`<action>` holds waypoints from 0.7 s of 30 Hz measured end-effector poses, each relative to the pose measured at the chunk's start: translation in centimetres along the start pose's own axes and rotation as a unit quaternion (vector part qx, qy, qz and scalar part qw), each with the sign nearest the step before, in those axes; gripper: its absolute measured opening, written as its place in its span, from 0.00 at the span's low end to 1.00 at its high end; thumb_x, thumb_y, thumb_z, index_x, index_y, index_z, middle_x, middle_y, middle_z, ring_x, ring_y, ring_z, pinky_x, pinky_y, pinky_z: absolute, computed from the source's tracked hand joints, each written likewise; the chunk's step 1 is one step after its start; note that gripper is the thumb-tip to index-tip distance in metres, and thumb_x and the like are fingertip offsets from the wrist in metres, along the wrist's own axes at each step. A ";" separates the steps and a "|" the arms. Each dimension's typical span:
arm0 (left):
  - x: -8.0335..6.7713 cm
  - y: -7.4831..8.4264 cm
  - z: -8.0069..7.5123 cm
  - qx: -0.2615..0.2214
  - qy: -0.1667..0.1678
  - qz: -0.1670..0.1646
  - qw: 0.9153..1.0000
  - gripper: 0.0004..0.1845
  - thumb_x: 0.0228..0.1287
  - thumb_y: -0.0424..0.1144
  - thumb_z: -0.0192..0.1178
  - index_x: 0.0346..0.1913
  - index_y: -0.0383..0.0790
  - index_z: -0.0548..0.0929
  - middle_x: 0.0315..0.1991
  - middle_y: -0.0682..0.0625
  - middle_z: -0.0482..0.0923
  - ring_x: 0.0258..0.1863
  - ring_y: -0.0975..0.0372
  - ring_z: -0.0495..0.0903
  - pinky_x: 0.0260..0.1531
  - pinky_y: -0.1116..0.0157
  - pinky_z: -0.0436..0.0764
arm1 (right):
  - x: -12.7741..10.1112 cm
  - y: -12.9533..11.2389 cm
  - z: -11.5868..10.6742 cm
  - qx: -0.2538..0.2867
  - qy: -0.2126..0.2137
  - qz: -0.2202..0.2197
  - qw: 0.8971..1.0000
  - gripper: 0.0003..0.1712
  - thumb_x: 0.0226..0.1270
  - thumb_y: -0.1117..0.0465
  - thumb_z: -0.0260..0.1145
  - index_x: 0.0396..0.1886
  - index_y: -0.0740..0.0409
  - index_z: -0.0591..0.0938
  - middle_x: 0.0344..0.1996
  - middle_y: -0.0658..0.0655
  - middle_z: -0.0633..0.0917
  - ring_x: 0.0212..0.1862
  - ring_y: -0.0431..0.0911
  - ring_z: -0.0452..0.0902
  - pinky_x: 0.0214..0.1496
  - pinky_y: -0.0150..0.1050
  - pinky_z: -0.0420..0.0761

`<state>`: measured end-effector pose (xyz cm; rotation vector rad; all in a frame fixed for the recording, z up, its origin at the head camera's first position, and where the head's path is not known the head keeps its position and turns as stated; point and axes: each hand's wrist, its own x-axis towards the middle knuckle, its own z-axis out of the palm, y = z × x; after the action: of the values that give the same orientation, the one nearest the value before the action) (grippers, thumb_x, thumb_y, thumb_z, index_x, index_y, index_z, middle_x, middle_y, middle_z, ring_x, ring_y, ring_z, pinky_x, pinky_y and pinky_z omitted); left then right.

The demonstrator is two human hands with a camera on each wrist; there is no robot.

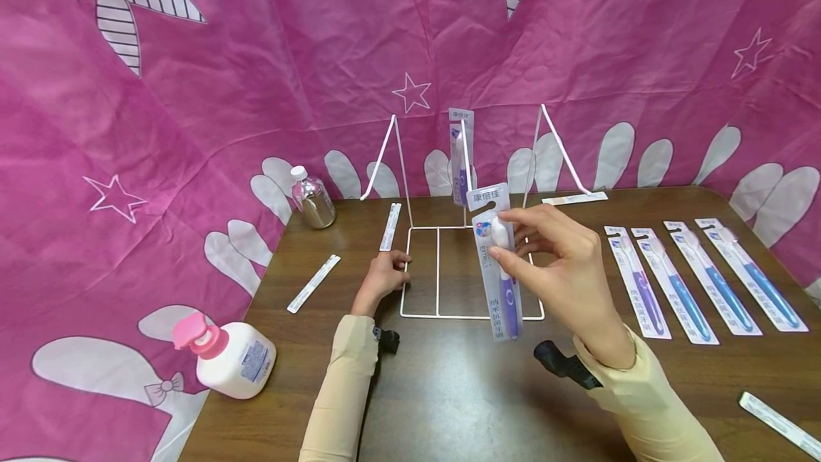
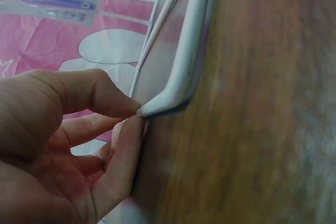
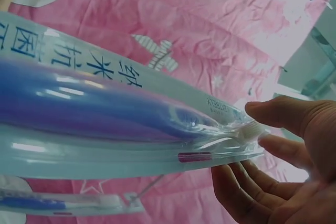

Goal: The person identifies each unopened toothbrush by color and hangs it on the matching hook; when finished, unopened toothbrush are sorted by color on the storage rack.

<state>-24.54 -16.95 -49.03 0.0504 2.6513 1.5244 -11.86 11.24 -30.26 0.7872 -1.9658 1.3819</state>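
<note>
A packaged toothbrush (image 1: 502, 273), likely light, stiff and slippery, is pinched near its top by the right hand (image 1: 564, 269); the rack (image 1: 439, 273) corner is pinched by the left hand (image 1: 385, 278).

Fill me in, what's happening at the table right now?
A person sits at a wooden table. The right hand holds a packaged toothbrush upright in front of a white wire rack, where another packaged toothbrush already hangs on the middle hook. The left hand pinches the front left corner of the rack's base. Four more packaged toothbrushes lie in a row on the right. A lotion pump bottle and a small clear bottle stand on the left.
</note>
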 end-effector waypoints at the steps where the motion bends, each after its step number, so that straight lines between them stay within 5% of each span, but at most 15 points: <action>1: 0.0 0.0 0.0 -0.002 0.001 0.000 1.000 0.17 0.50 0.18 0.63 0.46 0.27 0.84 0.32 0.46 0.75 0.21 0.63 0.74 0.19 0.70 0.80 | 0.0 0.1 0.2 -0.002 0.000 -0.003 1.000 0.27 0.45 0.80 0.78 0.49 0.65 0.86 0.35 0.55 0.84 0.35 0.40 0.80 0.35 0.27 0.84; 21: -0.1 0.0 -0.1 -0.001 -0.001 0.001 1.000 0.18 0.49 0.17 0.63 0.46 0.26 0.84 0.35 0.43 0.77 0.20 0.63 0.74 0.19 0.70 0.80 | 0.8 3.3 3.1 -0.017 0.007 0.003 1.000 0.24 0.47 0.77 0.80 0.46 0.67 0.85 0.32 0.56 0.84 0.33 0.46 0.82 0.34 0.27 0.84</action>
<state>-24.45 -16.99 -48.96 0.0557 2.6490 1.5273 -15.27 9.07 -32.47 0.7552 -1.9774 1.3513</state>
